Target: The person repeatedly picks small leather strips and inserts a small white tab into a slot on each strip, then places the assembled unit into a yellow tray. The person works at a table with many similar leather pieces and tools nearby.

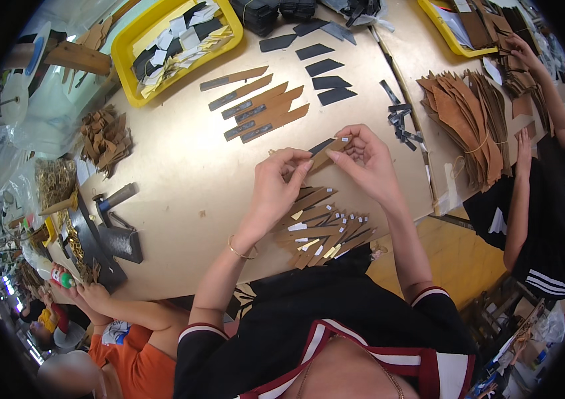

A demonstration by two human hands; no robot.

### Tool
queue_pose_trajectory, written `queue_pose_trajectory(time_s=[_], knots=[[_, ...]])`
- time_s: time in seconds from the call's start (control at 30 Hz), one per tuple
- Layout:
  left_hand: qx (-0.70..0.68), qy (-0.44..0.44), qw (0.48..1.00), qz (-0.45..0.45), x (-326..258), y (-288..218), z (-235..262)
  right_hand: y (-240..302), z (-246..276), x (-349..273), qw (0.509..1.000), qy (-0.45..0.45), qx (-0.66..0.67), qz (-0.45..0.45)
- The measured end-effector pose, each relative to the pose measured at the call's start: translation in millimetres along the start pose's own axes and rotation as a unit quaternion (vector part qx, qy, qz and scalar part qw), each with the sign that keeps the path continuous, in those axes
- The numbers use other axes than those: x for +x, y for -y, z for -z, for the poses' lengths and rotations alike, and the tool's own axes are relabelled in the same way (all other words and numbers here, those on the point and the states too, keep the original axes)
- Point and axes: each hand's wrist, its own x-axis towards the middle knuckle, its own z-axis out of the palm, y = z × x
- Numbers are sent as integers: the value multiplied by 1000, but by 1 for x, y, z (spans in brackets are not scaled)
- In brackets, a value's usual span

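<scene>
Between my two hands is a brown leather strip (327, 157) with a black piece along its upper edge and a small pale tag near its right end. My left hand (277, 178) pinches its left end between thumb and fingers. The fingers of my right hand (367, 159) are closed on the tagged end. Just below, near my body, lies a fanned pile of brown strips (322, 229) with white and yellow tags. Ahead of my hands, several brown strips with black patches (256, 110) lie in a slanted row. Black slanted pieces (325, 66) form a column to their right.
Yellow trays stand at the far left (123, 73) and far right (458, 50). Small black scraps (399, 120) lie near the table seam. Brown leather bundles (462, 123) sit before a co-worker (528, 199) at right. A hammer (117, 197) and another worker (133, 346) are at left.
</scene>
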Motion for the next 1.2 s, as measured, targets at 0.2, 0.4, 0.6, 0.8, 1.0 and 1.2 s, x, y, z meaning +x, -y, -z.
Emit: queue_pose_trajectory(time_s=[0.2,0.4,0.6,0.8,1.0,1.2], knots=[[52,-51,997,-30,0,9,2,-1,-12,1,989,-65,-125,40],[97,-79,991,-51,0,4,-1,-2,-15,0,988,-82,-127,33],[89,-79,992,-44,-2,1,-2,-3,-15,0,988,-85,-123,35],[104,-101,987,-66,-1,5,-5,-2,-15,0,985,-88,-142,43],[112,-99,986,-77,-1,5,-7,0,-15,0,985,-86,-147,37],[127,-98,983,-94,-2,6,-8,-2,-17,1,985,-91,-141,31]])
